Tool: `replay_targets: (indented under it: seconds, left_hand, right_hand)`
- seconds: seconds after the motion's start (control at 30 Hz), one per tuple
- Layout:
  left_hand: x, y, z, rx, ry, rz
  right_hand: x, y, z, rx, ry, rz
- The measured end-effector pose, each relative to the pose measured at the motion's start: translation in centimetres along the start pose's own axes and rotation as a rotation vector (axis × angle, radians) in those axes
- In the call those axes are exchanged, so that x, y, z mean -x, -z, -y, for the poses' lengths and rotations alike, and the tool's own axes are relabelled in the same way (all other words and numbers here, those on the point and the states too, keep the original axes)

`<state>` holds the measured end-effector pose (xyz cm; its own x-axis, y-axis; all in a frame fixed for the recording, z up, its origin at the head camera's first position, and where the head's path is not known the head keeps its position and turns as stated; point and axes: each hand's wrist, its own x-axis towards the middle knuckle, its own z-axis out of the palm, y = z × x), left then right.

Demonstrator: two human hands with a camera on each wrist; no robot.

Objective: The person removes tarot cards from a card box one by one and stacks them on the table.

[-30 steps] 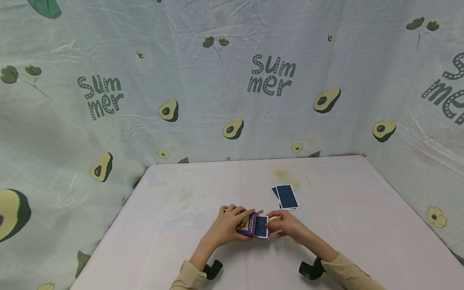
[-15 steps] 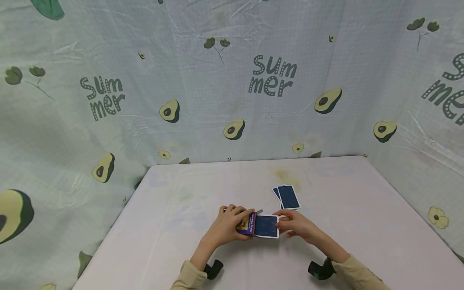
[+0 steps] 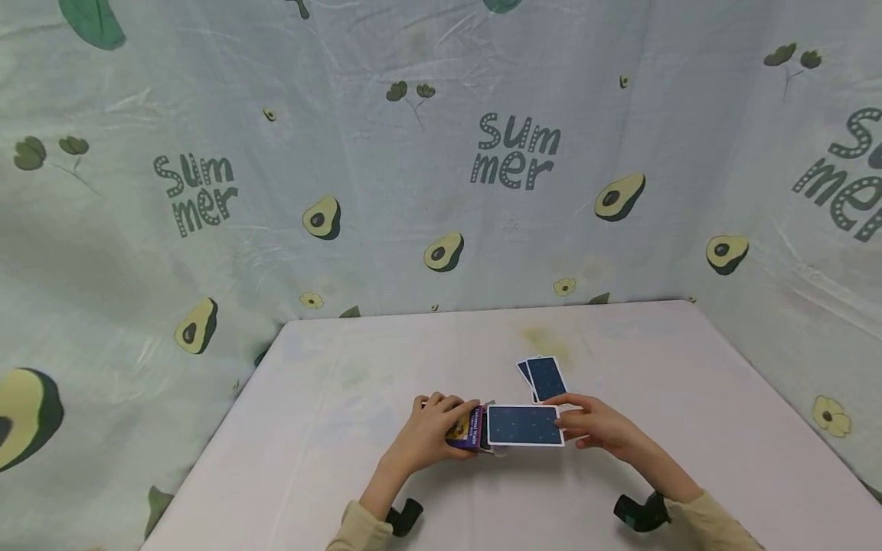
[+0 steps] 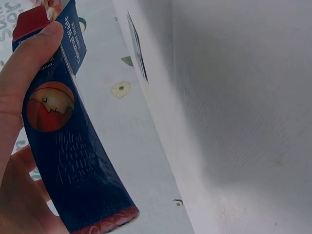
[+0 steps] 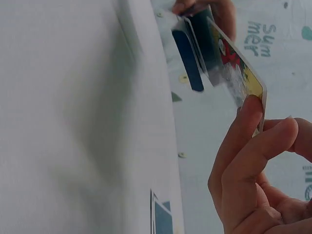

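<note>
My left hand (image 3: 430,432) grips a tarot deck box (image 3: 467,428), its thumb across the printed side in the left wrist view, where the dark blue box (image 4: 80,161) shows a round face picture. The box's open end points right, with a flap (image 5: 187,61) hanging loose in the right wrist view. My right hand (image 3: 606,430) pinches the right end of a tarot card (image 3: 524,425), blue back up. The card's left end is right at the box's mouth. From below, the card (image 5: 246,73) shows a red and yellow picture. Both are held above the table.
A few blue-backed cards (image 3: 546,375) lie overlapping on the white-covered table (image 3: 358,360), just beyond my right hand. A cloth (image 3: 372,153) printed with avocados hangs behind and at the sides. Dark wrist cameras (image 3: 641,513) sit at both wrists.
My right hand has moved right, drawing the card from inside the box until nearly its whole length shows. My left hand keeps its grip on the box, almost still.
</note>
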<state>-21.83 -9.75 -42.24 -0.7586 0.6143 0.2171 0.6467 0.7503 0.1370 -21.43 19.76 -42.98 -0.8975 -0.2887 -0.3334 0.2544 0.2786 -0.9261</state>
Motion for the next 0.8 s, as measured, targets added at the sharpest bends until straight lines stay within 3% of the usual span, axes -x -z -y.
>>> replay_targets:
  seconds: [0.3, 0.57, 0.8]
  left_hand:
    - [0.2, 0.1, 0.1, 0.012, 0.007, -0.014]
    - [0.1, 0.2, 0.0, 0.012, 0.004, -0.007]
    - [0.2, 0.3, 0.0, 0.025, 0.008, -0.001]
  right_hand:
    - [0.1, 2.3, 0.1, -0.093, -0.065, -0.143]
    - [-1.0, 3.5, 0.1, -0.186, -0.076, -0.188]
    - [-1.5, 4.2, 0.5, -0.165, -0.076, -0.186]
